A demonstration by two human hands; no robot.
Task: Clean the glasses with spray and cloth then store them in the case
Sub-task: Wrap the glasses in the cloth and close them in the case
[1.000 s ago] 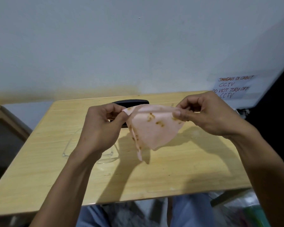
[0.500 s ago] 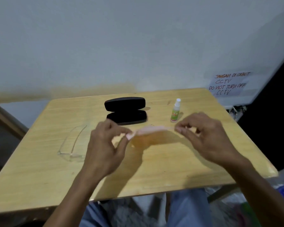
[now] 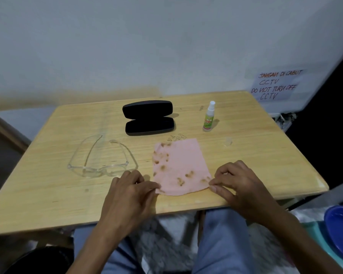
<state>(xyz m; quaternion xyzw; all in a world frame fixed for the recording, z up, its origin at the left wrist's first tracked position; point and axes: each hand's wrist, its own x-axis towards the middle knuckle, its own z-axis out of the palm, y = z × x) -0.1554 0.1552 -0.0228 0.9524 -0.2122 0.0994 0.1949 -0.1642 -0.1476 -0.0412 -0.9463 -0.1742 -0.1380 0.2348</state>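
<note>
the cloth (image 3: 181,167) served as the landmark. at its near corners, the left hand (image 3: 127,194) pinched the near-left corner and the right hand (image 3: 240,186) pinched the near-right corner, fingers curled onto the fabric at the near edge of the bench (image 3: 48,204). one second earlier both hands had held the cloth stretched in the air in front of the chest; half a second earlier it had been lowered almost edge-on. at this moment it lay spread flat on the bench, brown-patterned side up, and the hands had not yet released it.

left of the cloth and close beside it, the clear-framed glasses (image 3: 102,161) lay with temples unfolded, lenses toward the person. a small clear object (image 3: 228,141), too blurred to identify, lay right of the cloth's far edge. beyond the cloth's far-left corner, the black case (image 3: 149,118) stood open. beyond the far-right corner, the spray bottle (image 3: 208,117) stood upright, apart from the cloth.

judgement: laying the cloth flat completed preparation. spraying and wiping had apparently not begun; the hands would be freed to take the bottle or glasses.
</note>
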